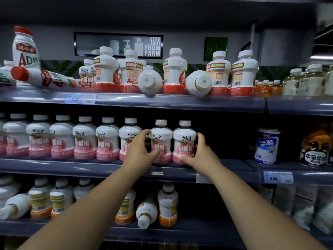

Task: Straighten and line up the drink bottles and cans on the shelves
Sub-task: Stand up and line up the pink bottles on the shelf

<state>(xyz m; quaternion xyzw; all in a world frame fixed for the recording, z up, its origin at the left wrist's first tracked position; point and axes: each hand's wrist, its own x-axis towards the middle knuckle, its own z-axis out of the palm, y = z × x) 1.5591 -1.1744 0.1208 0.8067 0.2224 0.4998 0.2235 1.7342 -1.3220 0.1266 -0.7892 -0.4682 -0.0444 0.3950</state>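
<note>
Dim shop shelving in three tiers fills the view, with a "Straight from farm" sign on the grey wall behind.

On the middle shelf the pink-based row stands upright along the front edge, labels facing out. At its right end the left hand is wrapped round the second-last bottle, with its thumb across the label. The right hand clasps the end bottle, fingers behind it and thumb low at the base. Both bottles stand upright and touch each other. A small gap seems to separate them from the rest of the row, though the left hand covers much of it. By my reading this tier is nearly finished, with only these two left to close up and square.

The other tiers look untouched. On the top shelf two red-based bottles lie on their sides with their bottoms pointing outward. Several upright neighbours show barcodes rather than front labels. To the left a red-capped milk bottle lies flat beside a leaning one.

On the bottom shelf an orange-based bottle has tipped cap-forward. Another lies at the far left, and the uprights there face different ways.

Right of the hands, well apart, stand a blue-and-white cup and a brown can above a price tag.

Overall, I judge that roughly a third of the work is done.
</note>
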